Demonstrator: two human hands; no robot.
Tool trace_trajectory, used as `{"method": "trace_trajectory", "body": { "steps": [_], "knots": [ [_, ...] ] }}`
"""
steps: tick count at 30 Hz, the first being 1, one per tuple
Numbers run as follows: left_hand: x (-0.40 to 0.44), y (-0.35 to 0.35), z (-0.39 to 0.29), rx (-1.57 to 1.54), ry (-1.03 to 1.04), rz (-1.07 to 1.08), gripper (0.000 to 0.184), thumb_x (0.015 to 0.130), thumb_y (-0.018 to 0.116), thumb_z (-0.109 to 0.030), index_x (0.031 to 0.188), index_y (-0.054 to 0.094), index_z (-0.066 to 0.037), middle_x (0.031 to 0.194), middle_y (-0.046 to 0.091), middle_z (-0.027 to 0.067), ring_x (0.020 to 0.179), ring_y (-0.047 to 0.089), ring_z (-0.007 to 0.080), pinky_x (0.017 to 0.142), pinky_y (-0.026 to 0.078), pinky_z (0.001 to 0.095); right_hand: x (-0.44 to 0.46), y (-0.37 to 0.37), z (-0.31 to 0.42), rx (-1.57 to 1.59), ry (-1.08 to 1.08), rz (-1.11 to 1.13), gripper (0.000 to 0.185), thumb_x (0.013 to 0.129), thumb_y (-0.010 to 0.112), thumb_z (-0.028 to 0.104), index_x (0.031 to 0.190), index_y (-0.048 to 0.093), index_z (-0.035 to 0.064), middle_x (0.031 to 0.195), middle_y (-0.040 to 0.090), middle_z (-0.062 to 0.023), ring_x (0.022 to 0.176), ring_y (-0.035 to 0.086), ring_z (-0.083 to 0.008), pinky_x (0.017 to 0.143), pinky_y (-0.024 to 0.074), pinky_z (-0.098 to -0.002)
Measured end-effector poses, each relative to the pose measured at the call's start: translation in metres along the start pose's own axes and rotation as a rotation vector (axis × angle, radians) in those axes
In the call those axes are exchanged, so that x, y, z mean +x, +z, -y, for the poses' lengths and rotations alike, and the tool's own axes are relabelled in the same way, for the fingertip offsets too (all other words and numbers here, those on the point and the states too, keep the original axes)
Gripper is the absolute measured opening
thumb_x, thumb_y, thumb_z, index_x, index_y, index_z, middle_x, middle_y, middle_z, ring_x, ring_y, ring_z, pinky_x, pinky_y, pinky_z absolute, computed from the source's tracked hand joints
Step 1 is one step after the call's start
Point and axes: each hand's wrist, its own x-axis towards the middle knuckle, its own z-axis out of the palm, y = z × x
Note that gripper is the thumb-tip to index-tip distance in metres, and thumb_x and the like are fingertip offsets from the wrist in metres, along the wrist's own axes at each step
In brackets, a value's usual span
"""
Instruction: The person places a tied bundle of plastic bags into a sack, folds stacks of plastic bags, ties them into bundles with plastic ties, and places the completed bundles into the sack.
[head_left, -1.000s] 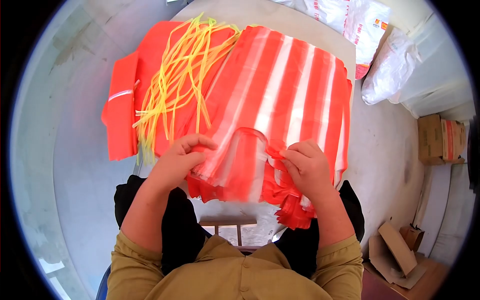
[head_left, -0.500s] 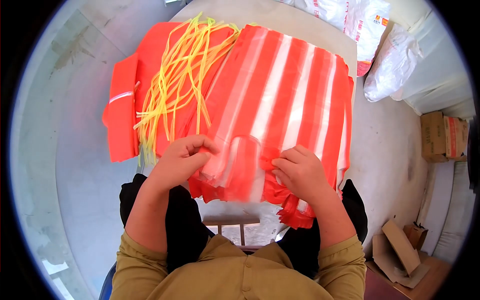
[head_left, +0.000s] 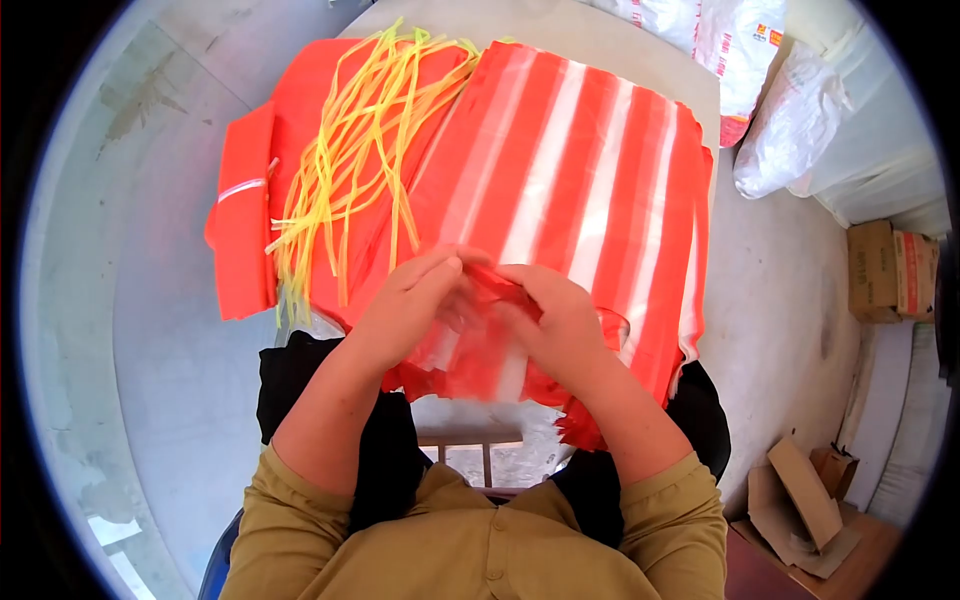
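Note:
A stack of thin red-and-white striped plastic sheets (head_left: 560,170) lies across the table, its ragged near edge hanging over the front. Above that near edge my left hand (head_left: 415,300) and my right hand (head_left: 555,315) are close together, fingers bent inward. Both grip a gathered bit of red plastic sheet (head_left: 495,283) between them. Motion blurs the fingertips and the plastic below them. Left of the stack, loose yellow strips (head_left: 375,150) are spread over plain red material (head_left: 300,95).
A folded red bundle with a white band (head_left: 243,215) sits at the table's left edge. White printed sacks (head_left: 745,60) and a white plastic bag (head_left: 790,125) are beyond the far right side. Cardboard boxes (head_left: 890,270) and an opened carton (head_left: 800,505) are on the right.
My hands have come together from either side of the sheet's near edge. They have lifted and bunched red plastic between them, and the cut-out shape there is now covered.

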Motion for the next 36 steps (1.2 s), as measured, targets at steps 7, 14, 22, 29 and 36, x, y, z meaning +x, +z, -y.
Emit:
{"method": "trace_trajectory", "body": {
  "steps": [7,14,22,29,36],
  "knots": [
    [0.021,-0.023,0.015,0.624,0.396,-0.274,0.035,0.089,0.058,0.002,0.124,0.065,-0.003,0.101,0.065,0.0061,0.082,0.058,0.0133,0.075,0.049,0.0282,0.009,-0.005,-0.016,0.217,0.16,-0.167,0.021,0.096,0.069,0.008,0.116,0.071,0.0015,0.099,0.074,-0.0161,0.086,0.072,-0.0262,0.077,0.0564,-0.0339],
    [0.017,-0.025,0.011,0.876,0.483,-0.147,0.043,0.079,0.065,0.001,0.122,0.063,-0.002,0.117,0.062,0.0133,0.101,0.062,0.0289,0.089,0.052,0.0363,0.012,-0.001,-0.015,0.093,0.112,-0.098,0.021,0.096,0.067,0.009,0.115,0.071,0.0029,0.096,0.075,-0.0161,0.087,0.073,-0.0288,0.078,0.0564,-0.0357],
    [0.0,-0.033,0.011,0.964,0.501,0.012,0.063,0.074,0.07,0.003,0.135,0.057,-0.005,0.139,0.054,0.0156,0.134,0.049,0.0383,0.112,0.044,0.0433,0.006,-0.003,-0.01,-0.075,-0.042,-0.003,0.018,0.094,0.067,0.0,0.112,0.072,-0.0028,0.101,0.075,-0.0131,0.091,0.072,-0.0213,0.082,0.0562,-0.0315],
    [-0.003,-0.04,0.012,0.963,0.494,-0.088,0.071,0.069,0.063,0.013,0.137,0.056,-0.006,0.136,0.057,0.0146,0.132,0.047,0.0403,0.113,0.042,0.0446,0.004,0.002,-0.003,-0.069,-0.135,0.069,0.019,0.089,0.072,0.006,0.108,0.075,0.005,0.106,0.075,-0.0141,0.095,0.072,-0.0322,0.081,0.0584,-0.0403],
    [0.0,-0.058,0.016,1.019,0.536,0.001,0.062,0.07,0.063,0.015,0.129,0.06,-0.007,0.129,0.063,0.0128,0.125,0.05,0.0397,0.109,0.044,0.0455,0.004,-0.001,-0.003,0.038,-0.22,0.135,0.032,0.087,0.077,0.009,0.118,0.071,0.0041,0.112,0.073,-0.0135,0.103,0.07,-0.031,0.085,0.0574,-0.0388]
  ]
}}
